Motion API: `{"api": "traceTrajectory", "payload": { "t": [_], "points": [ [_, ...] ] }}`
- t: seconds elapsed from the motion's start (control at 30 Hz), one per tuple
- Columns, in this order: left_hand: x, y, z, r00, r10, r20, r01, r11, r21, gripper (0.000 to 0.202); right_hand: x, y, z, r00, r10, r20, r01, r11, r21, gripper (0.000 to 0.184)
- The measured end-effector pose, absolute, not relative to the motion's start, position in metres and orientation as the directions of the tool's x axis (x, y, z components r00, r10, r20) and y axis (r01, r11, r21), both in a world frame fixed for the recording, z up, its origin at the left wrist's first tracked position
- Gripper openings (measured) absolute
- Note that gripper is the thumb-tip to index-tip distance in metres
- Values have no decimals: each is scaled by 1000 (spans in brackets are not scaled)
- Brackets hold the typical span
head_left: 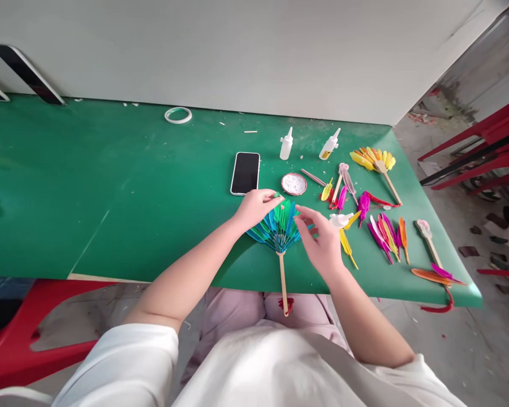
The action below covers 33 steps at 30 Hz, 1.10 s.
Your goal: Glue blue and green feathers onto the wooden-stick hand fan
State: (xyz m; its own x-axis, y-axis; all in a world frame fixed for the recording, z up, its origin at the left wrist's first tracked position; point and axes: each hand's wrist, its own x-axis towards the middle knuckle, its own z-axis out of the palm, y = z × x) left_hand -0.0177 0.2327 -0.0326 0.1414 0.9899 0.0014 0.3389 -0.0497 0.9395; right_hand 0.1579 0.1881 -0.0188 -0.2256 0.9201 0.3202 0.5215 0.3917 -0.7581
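The single blue-green feather fan (277, 233) lay between both hands, its handle past the table's (152, 215) edge. The left hand (254, 207) curled over its top, grip unclear; the right hand's (322, 243) thumb and index stood parted beside it. One dish (294, 193) held something whitish; two bottles (286, 147) stood beyond.

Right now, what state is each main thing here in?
Blue and green feather fan: spread, wooden handle jutting past the green table
Left hand: fingers bent at the fan's top, grip unclear
Right hand: fingers curled at the fan's right, grip unclear
White-framed phone: flat, screen dark
Two white plastic nozzle bottles: standing
Yellow and orange feather fan: spread, lying flat
White tape ring: lying flat
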Motion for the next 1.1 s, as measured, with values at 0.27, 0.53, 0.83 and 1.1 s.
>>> {"api": "traceTrajectory", "payload": {
  "t": [0.27,0.53,0.83,1.1],
  "points": [
    [-14,232,-41,54,998,28,469,-51,882,26,166,166,-59,-358,824,439,682,552,-480,22],
    [-10,229,-47,47,998,42,489,-59,870,21,164,166,-66,-442,807,392,720,580,-382,33],
    [-11,229,-49,41,999,15,443,-32,896,23,163,166,-66,-452,810,374,719,579,-384,33],
    [-8,226,-53,73,997,35,588,-72,805,24,163,166,-67,-452,811,373,715,579,-392,33]
  ]
}}
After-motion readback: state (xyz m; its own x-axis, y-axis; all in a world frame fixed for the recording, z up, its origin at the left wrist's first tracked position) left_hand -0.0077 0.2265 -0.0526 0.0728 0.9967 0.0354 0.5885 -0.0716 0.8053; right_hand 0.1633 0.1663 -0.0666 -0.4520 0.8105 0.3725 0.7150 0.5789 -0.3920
